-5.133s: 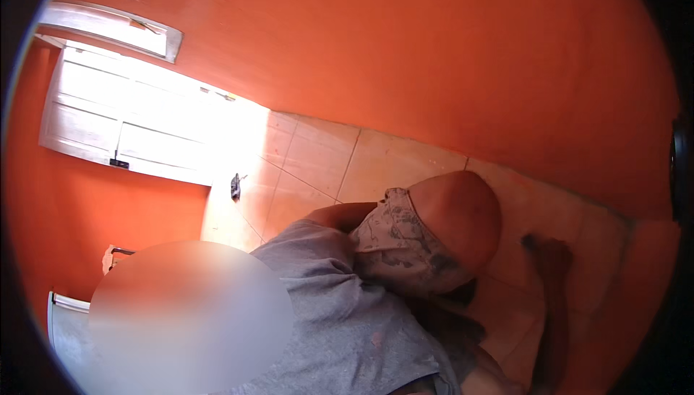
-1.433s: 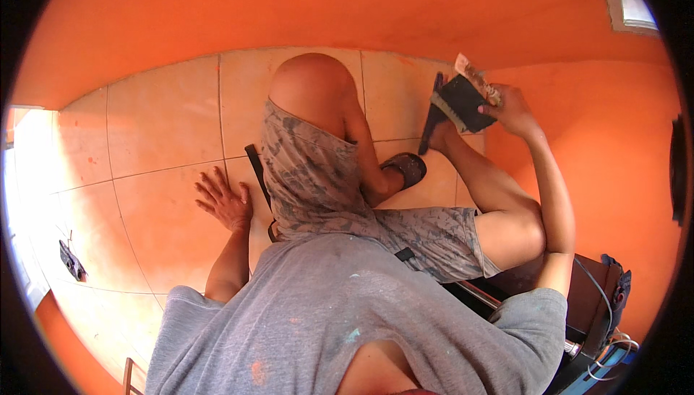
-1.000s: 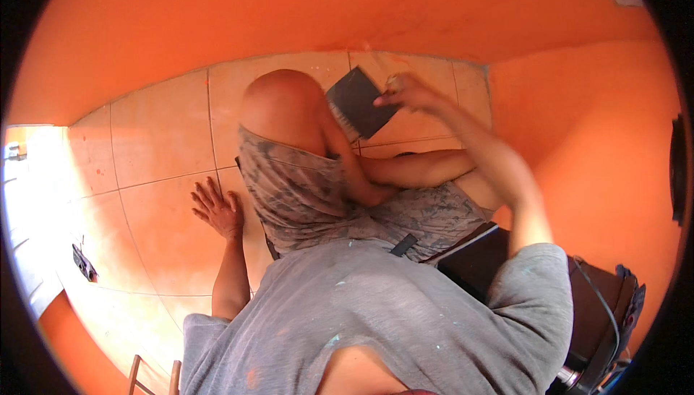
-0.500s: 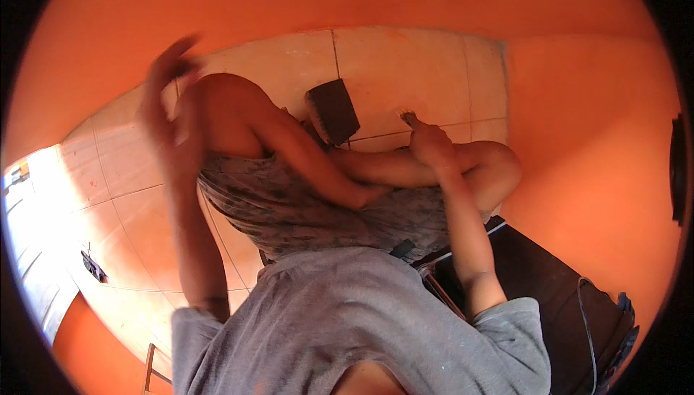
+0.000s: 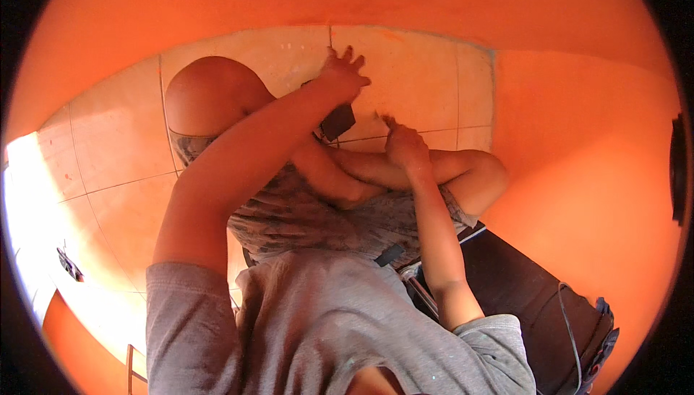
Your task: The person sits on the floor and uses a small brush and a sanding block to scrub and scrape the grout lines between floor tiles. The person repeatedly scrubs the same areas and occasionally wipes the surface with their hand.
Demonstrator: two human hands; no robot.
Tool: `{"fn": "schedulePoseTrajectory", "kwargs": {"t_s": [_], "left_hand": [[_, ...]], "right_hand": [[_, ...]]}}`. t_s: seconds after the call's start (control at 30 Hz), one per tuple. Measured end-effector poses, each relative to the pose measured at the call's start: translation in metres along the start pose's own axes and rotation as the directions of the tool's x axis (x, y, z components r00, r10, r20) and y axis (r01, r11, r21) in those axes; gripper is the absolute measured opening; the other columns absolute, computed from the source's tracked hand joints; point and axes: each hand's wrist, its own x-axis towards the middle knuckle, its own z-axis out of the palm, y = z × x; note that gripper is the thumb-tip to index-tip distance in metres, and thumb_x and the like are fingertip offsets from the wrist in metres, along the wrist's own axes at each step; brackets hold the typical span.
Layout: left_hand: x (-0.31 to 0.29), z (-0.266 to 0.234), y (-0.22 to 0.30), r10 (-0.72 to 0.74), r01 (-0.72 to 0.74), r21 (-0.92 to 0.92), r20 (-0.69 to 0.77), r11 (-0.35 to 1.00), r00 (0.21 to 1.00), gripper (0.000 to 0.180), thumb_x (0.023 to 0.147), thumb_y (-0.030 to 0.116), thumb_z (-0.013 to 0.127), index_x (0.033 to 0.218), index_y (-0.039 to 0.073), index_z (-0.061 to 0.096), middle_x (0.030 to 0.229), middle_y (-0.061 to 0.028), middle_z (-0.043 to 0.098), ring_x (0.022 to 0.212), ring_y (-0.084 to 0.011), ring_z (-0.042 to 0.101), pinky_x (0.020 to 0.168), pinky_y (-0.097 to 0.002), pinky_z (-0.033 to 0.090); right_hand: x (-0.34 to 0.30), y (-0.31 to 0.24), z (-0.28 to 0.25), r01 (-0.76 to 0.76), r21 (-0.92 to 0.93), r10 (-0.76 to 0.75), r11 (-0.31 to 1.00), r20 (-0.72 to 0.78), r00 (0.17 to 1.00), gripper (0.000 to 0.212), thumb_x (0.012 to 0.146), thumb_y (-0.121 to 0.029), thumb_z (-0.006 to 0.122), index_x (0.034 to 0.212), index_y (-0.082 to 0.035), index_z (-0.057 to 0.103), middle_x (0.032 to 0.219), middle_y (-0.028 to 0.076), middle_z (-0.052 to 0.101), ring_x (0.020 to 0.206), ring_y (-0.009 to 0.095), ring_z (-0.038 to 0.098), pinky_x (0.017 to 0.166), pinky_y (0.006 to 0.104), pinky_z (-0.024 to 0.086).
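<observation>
Left hand (image 5: 341, 73) reaches forward, fingers spread, resting on top of a dark flat wallet (image 5: 337, 120) lying on the tiled floor (image 5: 412, 70). Right hand (image 5: 405, 146) just beside the wallet, fingers loosely curled, holding nothing, resting on the bent knee (image 5: 484, 174).

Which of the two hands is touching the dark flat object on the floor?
The left hand, stretched farthest forward, lies on the dark flat object. The right hand rests beside it on the knee, apart from it.

Orange wall (image 5: 578, 178); beige tiled floor (image 5: 412, 70); dark flat object (image 5: 337, 122); grey shirt (image 5: 325, 323)
</observation>
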Motion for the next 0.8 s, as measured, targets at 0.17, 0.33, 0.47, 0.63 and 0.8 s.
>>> {"fn": "schedulePoseTrajectory", "kwargs": {"t_s": [0.17, 0.33, 0.47, 0.63, 0.8], "left_hand": [[0.005, 0.005, -0.001, -0.073, 0.073, 0.007, -0.019, 0.997, 0.997, 0.052, 0.09, 0.035, 0.065, 0.141, 0.039, 0.054, 0.163, -0.0108, 0.028, 0.148, -0.0442, 0.025, 0.107, -0.0759, 0.027], [0.019, -0.004, 0.02, 0.033, -0.033, 0.014, -0.014, 0.999, 0.999, 0.038, 0.089, 0.032, 0.065, 0.127, 0.034, 0.066, 0.147, -0.0118, 0.046, 0.135, -0.0391, 0.044, 0.102, -0.0712, 0.034], [0.017, 0.001, 0.03, 0.099, -0.104, 0.056, 0.092, 0.993, 0.991, 0.024, 0.088, 0.029, 0.064, 0.109, 0.027, 0.075, 0.123, -0.0098, 0.059, 0.119, -0.0314, 0.055, 0.096, -0.0647, 0.039], [0.024, 0.013, 0.029, 0.128, -0.133, 0.097, 0.056, 0.986, 0.99, 0.025, 0.088, 0.027, 0.061, 0.106, 0.02, 0.076, 0.12, -0.0107, 0.061, 0.119, -0.0319, 0.054, 0.098, -0.069, 0.035], [0.018, 0.001, 0.02, 0.041, -0.043, 0.172, 0.015, 0.984, 0.999, 0.028, 0.088, 0.026, 0.06, 0.106, 0.012, 0.076, 0.112, -0.0133, 0.063, 0.12, -0.0349, 0.052, 0.101, -0.0742, 0.03]], "right_hand": [[0.015, 0.025, -0.006, 0.107, 0.075, -0.11, 0.991, 0.044, 0.993, 0.05, 0.099, -0.021, 0.046, 0.149, -0.02, 0.046, 0.107, 0.027, 0.068, 0.098, 0.043, 0.067, 0.086, 0.0533, 0.054], [0.0, 0.03, 0.016, 0.033, 0.037, -0.032, 0.999, -0.023, 0.999, 0.049, 0.099, -0.019, 0.044, 0.147, -0.019, 0.048, 0.105, 0.026, 0.068, 0.096, 0.043, 0.068, 0.085, 0.0542, 0.054], [-0.004, 0.025, 0.008, 0.041, 0.106, -0.04, 0.993, -0.017, 0.999, 0.046, 0.099, -0.018, 0.043, 0.145, -0.017, 0.051, 0.105, 0.027, 0.068, 0.097, 0.043, 0.068, 0.085, 0.0556, 0.054], [0.028, 0.021, -0.011, 0.023, 0.118, -0.017, 0.993, -0.055, 0.998, 0.046, 0.099, -0.017, 0.042, 0.144, -0.016, 0.052, 0.107, 0.029, 0.067, 0.098, 0.044, 0.067, 0.087, 0.0564, 0.052], [0.02, 0.03, 0.006, 0.047, 0.132, -0.048, 0.99, 0.003, 0.999, 0.046, 0.099, -0.017, 0.042, 0.144, -0.017, 0.052, 0.109, 0.03, 0.066, 0.098, 0.044, 0.067, 0.087, 0.0568, 0.052]]}}
